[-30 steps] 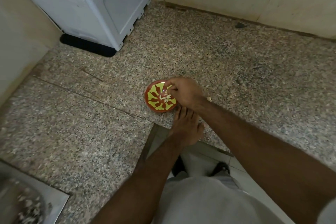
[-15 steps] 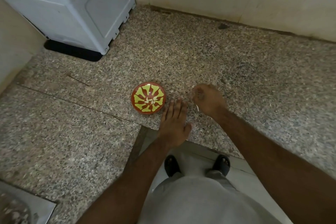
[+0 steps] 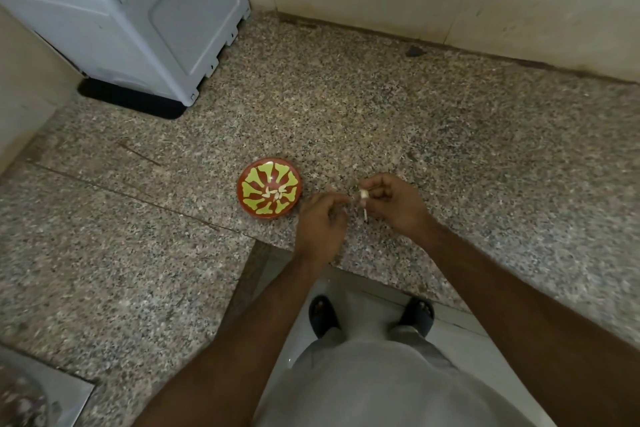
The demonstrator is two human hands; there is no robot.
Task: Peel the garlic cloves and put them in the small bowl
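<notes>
Fingers (image 3: pixel 372 191) on clove (image 3: pixel 363 195) (stem down)

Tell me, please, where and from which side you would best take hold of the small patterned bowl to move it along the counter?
Probably by the rim of the small bowl, pinched from above on its near right side. It sits upright and shallow on the granite counter, peeled cloves lie at its centre, and the left hand is right beside that edge.
</notes>
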